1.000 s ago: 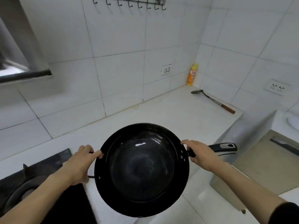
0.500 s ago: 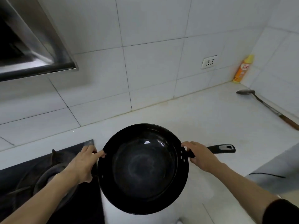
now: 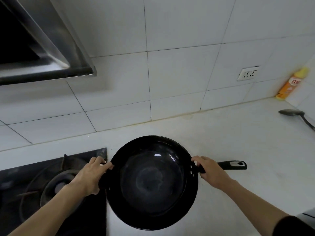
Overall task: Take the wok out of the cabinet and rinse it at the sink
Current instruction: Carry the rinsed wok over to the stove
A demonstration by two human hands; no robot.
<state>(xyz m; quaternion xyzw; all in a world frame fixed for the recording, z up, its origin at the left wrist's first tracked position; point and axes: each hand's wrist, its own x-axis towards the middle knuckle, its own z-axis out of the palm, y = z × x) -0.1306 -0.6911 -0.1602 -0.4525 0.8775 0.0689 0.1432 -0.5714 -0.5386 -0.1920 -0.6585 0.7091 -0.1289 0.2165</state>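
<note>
A round black wok (image 3: pixel 153 183) is held level above the white counter (image 3: pixel 230 138), its bowl facing up and shiny. My left hand (image 3: pixel 90 176) grips the small helper handle on the wok's left rim. My right hand (image 3: pixel 211 172) grips the long black handle (image 3: pixel 233 165) close to the rim, and the handle's end sticks out to the right. No sink or cabinet is in view.
A black gas stove (image 3: pixel 51 184) with a burner lies at the lower left, under a steel range hood (image 3: pixel 42 53). At the right sit an orange bottle (image 3: pixel 291 84) by the tiled wall and a metal ladle (image 3: pixel 296 114) on the counter. A wall socket (image 3: pixel 248 74) is nearby.
The view has swung to the left: the stove and hood now fill more of the left side, and the bottle and ladle slid to the right edge. Both hands keep their grip.
</note>
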